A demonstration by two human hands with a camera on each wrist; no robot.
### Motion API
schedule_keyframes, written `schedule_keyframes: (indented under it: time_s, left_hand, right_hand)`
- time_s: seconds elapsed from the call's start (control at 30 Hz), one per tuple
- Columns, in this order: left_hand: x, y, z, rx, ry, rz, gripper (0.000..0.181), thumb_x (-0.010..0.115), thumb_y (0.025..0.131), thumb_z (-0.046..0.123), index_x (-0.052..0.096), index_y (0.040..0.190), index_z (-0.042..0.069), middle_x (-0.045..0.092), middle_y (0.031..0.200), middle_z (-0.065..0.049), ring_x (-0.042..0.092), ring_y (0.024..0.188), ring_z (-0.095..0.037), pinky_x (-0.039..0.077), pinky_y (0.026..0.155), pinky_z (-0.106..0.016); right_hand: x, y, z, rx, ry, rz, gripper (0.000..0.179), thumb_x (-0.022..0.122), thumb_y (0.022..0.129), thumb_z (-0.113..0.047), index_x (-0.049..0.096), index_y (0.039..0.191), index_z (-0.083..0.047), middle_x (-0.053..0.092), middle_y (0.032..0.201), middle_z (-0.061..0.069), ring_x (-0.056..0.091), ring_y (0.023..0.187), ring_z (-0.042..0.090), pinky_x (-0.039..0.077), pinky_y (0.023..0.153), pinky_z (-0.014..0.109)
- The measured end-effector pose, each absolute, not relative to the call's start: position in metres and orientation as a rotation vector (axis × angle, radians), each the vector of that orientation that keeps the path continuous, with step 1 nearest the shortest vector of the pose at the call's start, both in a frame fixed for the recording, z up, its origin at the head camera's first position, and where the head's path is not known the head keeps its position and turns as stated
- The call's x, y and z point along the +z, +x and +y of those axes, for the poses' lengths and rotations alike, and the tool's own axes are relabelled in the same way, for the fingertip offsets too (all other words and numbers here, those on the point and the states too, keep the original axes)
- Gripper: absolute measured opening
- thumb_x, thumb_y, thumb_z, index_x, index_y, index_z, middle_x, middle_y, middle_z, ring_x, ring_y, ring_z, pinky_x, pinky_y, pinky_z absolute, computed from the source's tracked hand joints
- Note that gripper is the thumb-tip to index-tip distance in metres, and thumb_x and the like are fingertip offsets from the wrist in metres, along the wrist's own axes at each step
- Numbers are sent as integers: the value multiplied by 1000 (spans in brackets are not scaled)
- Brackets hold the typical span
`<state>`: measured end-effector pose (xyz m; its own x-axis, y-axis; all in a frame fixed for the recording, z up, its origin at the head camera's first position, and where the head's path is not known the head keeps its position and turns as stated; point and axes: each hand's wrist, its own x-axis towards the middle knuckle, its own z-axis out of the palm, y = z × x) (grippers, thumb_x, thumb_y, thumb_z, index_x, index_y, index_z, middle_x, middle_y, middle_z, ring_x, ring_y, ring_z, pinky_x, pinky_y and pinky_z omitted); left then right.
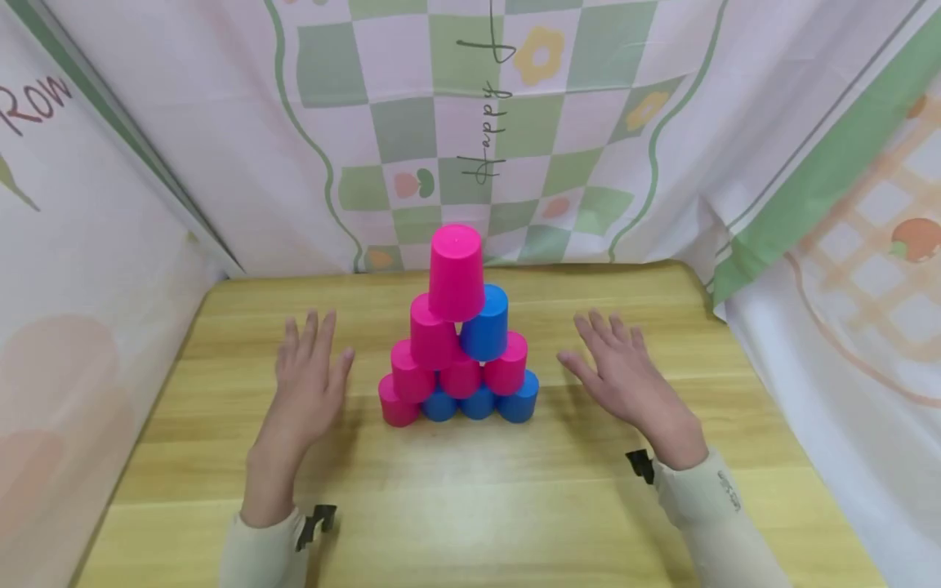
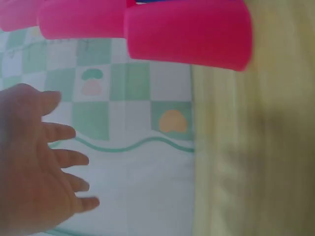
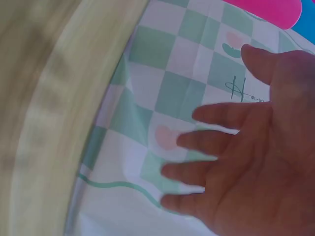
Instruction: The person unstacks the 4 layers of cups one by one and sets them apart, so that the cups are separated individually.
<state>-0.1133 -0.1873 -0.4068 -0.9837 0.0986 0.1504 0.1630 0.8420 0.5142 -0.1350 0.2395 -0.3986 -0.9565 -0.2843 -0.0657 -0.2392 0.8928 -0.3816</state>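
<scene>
A pyramid of upside-down plastic cups stands mid-table in the head view. A single pink cup (image 1: pixel 457 273) tops it, over a pink cup (image 1: pixel 432 333) and a blue cup (image 1: pixel 485 324). Below come three pink cups, and the bottom row has a pink cup (image 1: pixel 399 403) at left beside three blue ones. My left hand (image 1: pixel 312 392) is left of the stack, fingers spread and holding nothing. To the right, my right hand (image 1: pixel 625 380) is likewise apart from the cups with fingers extended. Pink cups (image 2: pixel 189 34) cross the top of the left wrist view.
The wooden table (image 1: pixel 456 514) carries the stack near its back half. Behind it hangs a green-and-white checked curtain (image 1: pixel 470 122), reaching the table's back edge. Printed white cloth (image 1: pixel 88 245) borders the left side, and more cloth (image 1: pixel 845 327) hangs at the right.
</scene>
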Motion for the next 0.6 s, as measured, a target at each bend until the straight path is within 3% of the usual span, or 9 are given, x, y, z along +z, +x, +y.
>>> schedule_keyframes:
  time_s: [0.1, 0.23, 0.4, 0.6]
  left_hand:
    - [-396, -116, -182, -980, -275, -2757, 61, 31, 106, 43, 19, 157, 13, 14, 163, -15, 1, 150, -37, 8, 117, -63]
    - [-373, -117, -169, -1169, -351, -2535, 53, 40, 105, 37, 34, 152, 13, 33, 157, -8, 27, 146, -28, 25, 117, -54]
    - [-341, -119, -146, -1311, -476, -2286, 45, 46, 104, 28, 44, 147, 14, 46, 149, 0, 44, 136, -20, 37, 112, -44]
    - [-315, -121, -121, -1417, -624, -2205, 52, 54, 99, 27, 40, 148, 17, 45, 149, 6, 44, 134, -14, 39, 111, -40]
  right_hand:
    - [-402, -136, 239, -673, -466, 2890, 76, 36, 99, -60, 29, 153, -7, 28, 158, 18, 23, 146, 40, 17, 117, 60]
    - [-407, -135, 237, -839, -546, 2796, 59, 51, 100, -44, 42, 146, -8, 49, 145, 13, 46, 133, 34, 39, 108, 55]
    - [-417, -136, 231, -1006, -611, 2659, 49, 63, 93, -16, 48, 139, -8, 55, 139, 13, 53, 126, 35, 44, 103, 55]
    - [-426, -137, 225, -1075, -631, 2520, 62, 64, 86, -5, 41, 143, -7, 51, 142, 16, 52, 125, 37, 44, 103, 55]
